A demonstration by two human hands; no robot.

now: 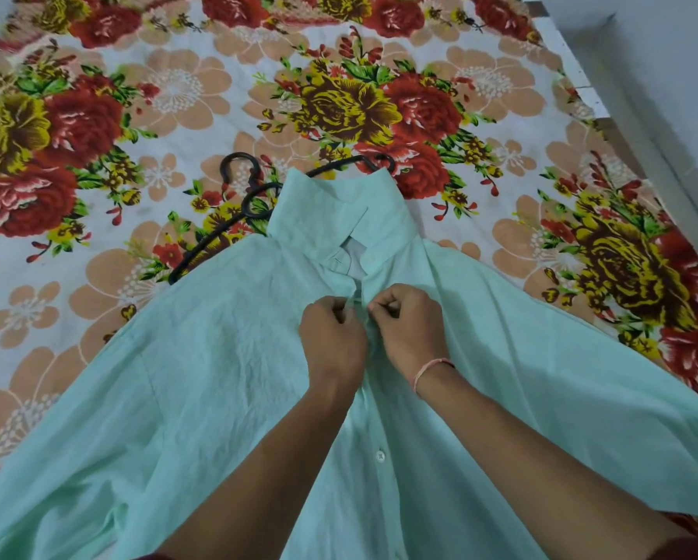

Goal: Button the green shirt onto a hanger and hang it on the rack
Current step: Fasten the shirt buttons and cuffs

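Green shirt (pixel 202 398) spread under hands | left hand (pixel 331 333), right hand (pixel 410 329) pinch its placket (pixel 358 291), seemingly together

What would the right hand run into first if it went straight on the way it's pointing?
Probably the collar of the green shirt, just ahead of the right hand; the black hanger lies beyond. It may brush the left hand first; depth is unclear.

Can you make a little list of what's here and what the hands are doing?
shirt: green shirt spread on the floral bedsheet
left hand: pinches shirt's front edge below collar
right hand: pinches the facing edge
hanger: black hanger pokes out beside collar
button: white button lower on the front
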